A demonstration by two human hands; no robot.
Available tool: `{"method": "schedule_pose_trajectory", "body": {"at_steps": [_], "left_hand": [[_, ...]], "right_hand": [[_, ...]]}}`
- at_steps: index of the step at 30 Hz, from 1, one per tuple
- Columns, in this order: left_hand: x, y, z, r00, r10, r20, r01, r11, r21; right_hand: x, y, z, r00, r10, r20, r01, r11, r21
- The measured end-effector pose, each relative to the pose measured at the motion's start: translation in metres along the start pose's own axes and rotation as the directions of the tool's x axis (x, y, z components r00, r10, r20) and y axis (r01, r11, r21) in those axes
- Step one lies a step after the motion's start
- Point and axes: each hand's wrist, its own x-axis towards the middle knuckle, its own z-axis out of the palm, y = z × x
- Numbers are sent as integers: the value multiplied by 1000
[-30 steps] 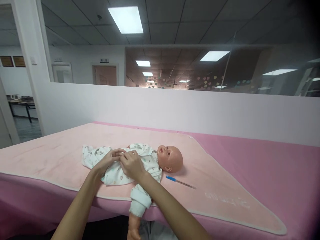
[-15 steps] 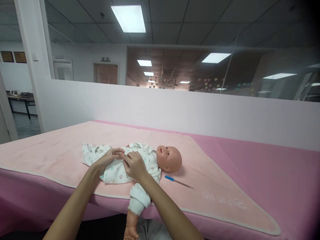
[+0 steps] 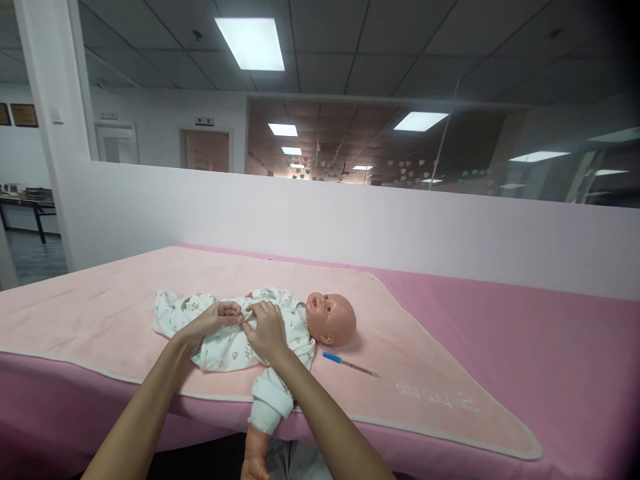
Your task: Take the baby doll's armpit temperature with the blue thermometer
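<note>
Two hands are on the doll (image 3: 333, 320), which lies on its back on the peach blanket (image 3: 100, 313), head toward 3 o'clock. Your left hand (image 3: 210, 321) pinches the front of the white printed romper (image 3: 225, 347) at the chest. Your right hand (image 3: 269, 331) grips the same fabric just beside it, fingertips nearly meeting. One sleeved doll arm (image 3: 267, 400) hangs over the near edge at 6 o'clock. A blue-capped thin stick (image 3: 350, 364) lies at 4 o'clock of the head.

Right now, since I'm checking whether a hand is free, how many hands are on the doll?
2. The left hand rests on the belly of the doll, the right hand on its chest; both touch its white garment.
</note>
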Motion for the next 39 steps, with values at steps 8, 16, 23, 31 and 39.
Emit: {"method": "schedule_pose_trajectory", "body": {"at_steps": [8, 16, 23, 31, 39], "left_hand": [[1, -5, 0, 999, 12, -38, -12, 1000, 1], [29, 9, -1, 998, -47, 50, 23, 918, 395], [79, 26, 39, 984, 146, 104, -175, 668, 723], [86, -8, 84, 966, 206, 157, -258, 730, 633], [82, -4, 72, 992, 119, 38, -125, 966, 228]], "right_hand": [[-4, 0, -3, 997, -72, 6, 72, 995, -75], [-9, -8, -27, 965, -263, -1, 263, 962, -74], [-75, 10, -103, 987, -50, -150, 48, 999, -17], [-114, 70, -183, 802, 553, 225, -426, 795, -432], [-130, 70, -194, 760, 593, 266, -509, 797, -325]]}}
